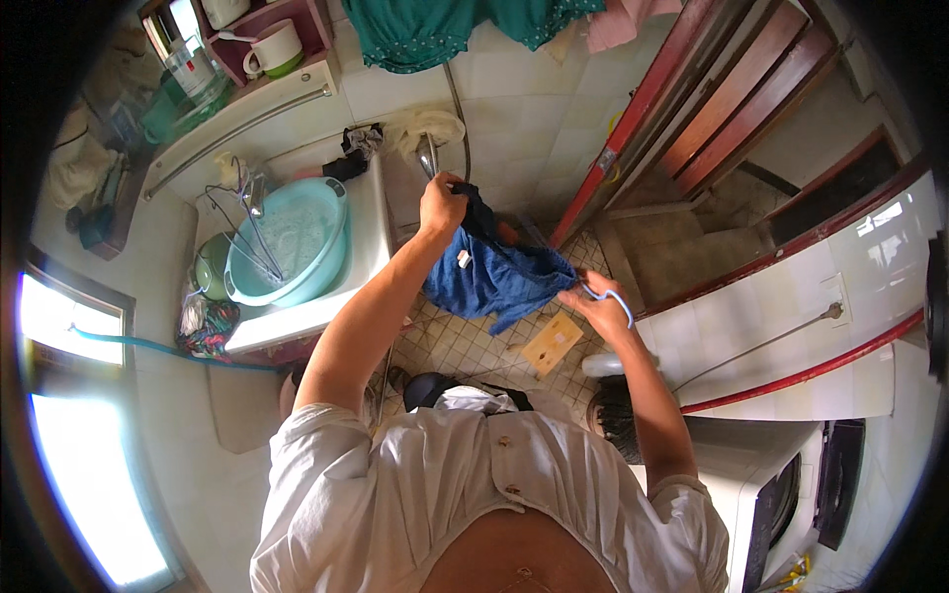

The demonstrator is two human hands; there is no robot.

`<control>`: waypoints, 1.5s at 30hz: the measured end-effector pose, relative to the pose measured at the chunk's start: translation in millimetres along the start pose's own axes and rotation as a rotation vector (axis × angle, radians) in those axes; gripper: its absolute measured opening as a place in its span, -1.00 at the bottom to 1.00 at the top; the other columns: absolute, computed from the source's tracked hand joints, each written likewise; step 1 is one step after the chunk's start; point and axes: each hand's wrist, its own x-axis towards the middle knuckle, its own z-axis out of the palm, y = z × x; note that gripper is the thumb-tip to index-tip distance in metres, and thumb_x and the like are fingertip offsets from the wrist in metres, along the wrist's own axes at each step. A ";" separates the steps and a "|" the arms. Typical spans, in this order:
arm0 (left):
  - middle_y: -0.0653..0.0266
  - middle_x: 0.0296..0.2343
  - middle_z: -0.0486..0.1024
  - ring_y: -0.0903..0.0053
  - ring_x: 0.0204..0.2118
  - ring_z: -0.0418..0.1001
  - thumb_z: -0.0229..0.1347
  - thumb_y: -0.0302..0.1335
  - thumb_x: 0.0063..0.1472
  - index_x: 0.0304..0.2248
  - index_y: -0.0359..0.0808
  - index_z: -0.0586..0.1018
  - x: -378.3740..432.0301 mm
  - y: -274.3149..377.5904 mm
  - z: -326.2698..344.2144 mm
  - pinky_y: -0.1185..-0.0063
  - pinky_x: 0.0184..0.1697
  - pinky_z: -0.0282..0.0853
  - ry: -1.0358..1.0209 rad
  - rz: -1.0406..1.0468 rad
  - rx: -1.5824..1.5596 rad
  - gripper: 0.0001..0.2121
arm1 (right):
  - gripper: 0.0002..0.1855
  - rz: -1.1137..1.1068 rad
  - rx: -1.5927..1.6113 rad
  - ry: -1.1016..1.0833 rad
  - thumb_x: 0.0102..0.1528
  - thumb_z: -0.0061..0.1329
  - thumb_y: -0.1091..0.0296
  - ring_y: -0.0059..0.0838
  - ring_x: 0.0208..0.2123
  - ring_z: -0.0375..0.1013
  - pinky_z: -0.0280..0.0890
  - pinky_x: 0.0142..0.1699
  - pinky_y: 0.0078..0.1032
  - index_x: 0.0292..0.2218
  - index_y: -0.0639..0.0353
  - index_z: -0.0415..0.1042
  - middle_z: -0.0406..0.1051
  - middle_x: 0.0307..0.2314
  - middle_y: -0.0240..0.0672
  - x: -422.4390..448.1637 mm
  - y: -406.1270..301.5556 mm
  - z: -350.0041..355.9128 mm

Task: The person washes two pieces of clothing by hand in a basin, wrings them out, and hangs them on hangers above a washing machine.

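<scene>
A dark blue cloth garment [482,274] with a small white tag hangs stretched between my two hands above the tiled floor. My left hand [443,204] grips its upper left edge. At the garment's right end, my right hand [597,300] holds a light blue plastic clothes hanger [621,302]; part of the hanger is hidden by the hand and cloth. To the left, a light turquoise plastic basin [339,244] with sudsy water stands in the white sink [378,222], and thin wire hangers [256,237] dip into it.
A wooden board [552,345] lies on the floor below the garment. A red-framed door [630,126] stands at the right, and a white front-loading washing machine [719,459] at lower right. Green clothes [415,33] hang at the top. A shower head [426,156] is behind my left hand.
</scene>
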 end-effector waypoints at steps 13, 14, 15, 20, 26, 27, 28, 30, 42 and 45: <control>0.02 -0.39 0.46 0.14 -0.27 0.39 0.00 -0.46 -0.07 -0.33 -0.31 0.40 -2.2 4.5 6.0 0.43 -0.20 0.29 0.012 -0.100 0.199 -0.76 | -0.73 0.109 0.568 -0.015 0.09 -0.15 0.38 -0.81 -0.66 0.09 0.00 -0.59 -0.80 -0.19 0.35 0.33 0.20 -0.66 -0.55 -25.1 -46.6 13.7; 0.02 -0.40 0.46 0.14 -0.28 0.40 0.02 -0.41 -0.05 -0.32 -0.28 0.40 -1.3 7.3 4.6 0.41 -0.22 0.29 0.036 -0.098 0.209 -0.75 | -0.74 0.124 0.568 -0.014 0.09 -0.15 0.39 -0.81 -0.66 0.09 0.00 -0.60 -0.79 -0.20 0.35 0.33 0.20 -0.67 -0.55 -23.4 -43.2 18.0; 0.03 -0.40 0.46 0.14 -0.28 0.40 0.02 -0.41 -0.05 -0.32 -0.26 0.40 -2.0 10.9 2.8 0.40 -0.22 0.29 0.032 -0.071 0.241 -0.76 | -0.75 0.138 0.567 -0.019 0.09 -0.16 0.39 -0.81 -0.67 0.09 -0.01 -0.60 -0.78 -0.21 0.35 0.34 0.20 -0.67 -0.54 -20.4 -41.4 23.1; 0.13 -0.40 0.43 0.15 -0.32 0.39 0.03 -0.51 -0.12 -0.34 -0.18 0.41 -21.0 21.2 5.3 0.35 -0.29 0.30 -0.017 0.214 0.425 -0.75 | -0.77 0.129 0.501 0.044 0.06 -0.12 0.38 -0.76 -0.68 0.16 0.05 -0.60 -0.74 -0.27 0.34 0.38 0.23 -0.74 -0.48 5.9 -39.8 59.6; 0.19 -0.35 0.31 0.17 -0.32 0.37 0.03 -0.66 -0.25 -0.32 -0.20 0.42 -83.4 67.4 31.7 0.39 -0.29 0.33 -0.339 0.532 0.411 -0.62 | -0.88 0.318 0.486 0.305 -0.06 -0.12 0.55 -0.64 -0.56 0.30 0.21 -0.47 -0.62 -0.38 0.30 0.35 0.30 -0.64 -0.44 60.7 7.5 92.9; 0.16 -0.35 0.29 0.16 -0.28 0.34 0.01 -0.68 -0.26 -0.25 -0.19 0.41 -89.1 62.6 22.0 0.39 -0.26 0.31 -0.329 0.533 0.373 -0.55 | -0.89 0.439 0.643 0.330 -0.08 -0.13 0.59 -0.68 -0.56 0.28 0.18 -0.49 -0.65 -0.41 0.28 0.33 0.30 -0.62 -0.47 58.9 -31.4 88.6; 0.16 -0.35 0.28 0.19 -0.25 0.32 0.05 -0.65 -0.25 -0.23 -0.21 0.39 -91.7 64.4 17.3 0.41 -0.24 0.29 -0.296 0.570 0.323 -0.55 | -0.91 0.392 0.829 0.336 -0.09 -0.12 0.59 -0.73 -0.65 0.20 0.09 -0.61 -0.70 -0.46 0.21 0.32 0.24 -0.66 -0.53 52.3 -48.2 75.8; 0.14 -0.34 0.28 0.22 -0.23 0.29 0.12 -0.58 -0.21 -0.15 -0.25 0.35 -97.4 63.2 10.3 0.42 -0.19 0.25 -0.200 0.661 0.191 -0.50 | -0.94 0.400 0.938 0.268 -0.06 -0.14 0.54 -0.73 -0.78 0.07 -0.09 -0.74 -0.71 -0.45 0.18 0.30 0.16 -0.74 -0.51 44.4 -41.8 53.7; 0.10 -0.23 0.28 0.27 -0.19 0.29 0.06 -0.53 -0.06 -0.11 -0.34 0.26 -114.5 3.4 29.2 0.49 -0.14 0.22 -0.121 0.206 -0.305 -0.54 | -0.79 0.179 1.306 0.175 0.01 -0.24 0.51 -0.71 -0.83 -0.04 -0.11 -0.71 -0.73 -0.62 0.06 0.11 0.08 -0.81 -0.50 45.4 -84.5 1.6; 0.12 -0.27 0.29 0.25 -0.26 0.32 0.07 -0.59 -0.09 -0.15 -0.32 0.29 -110.4 -4.5 31.2 0.47 -0.23 0.27 -0.014 0.303 -0.090 -0.57 | -0.74 0.107 1.218 0.285 0.00 -0.17 0.46 -0.71 -0.84 -0.05 -0.13 -0.72 -0.72 -0.66 0.06 0.08 0.06 -0.83 -0.51 53.4 -85.3 2.5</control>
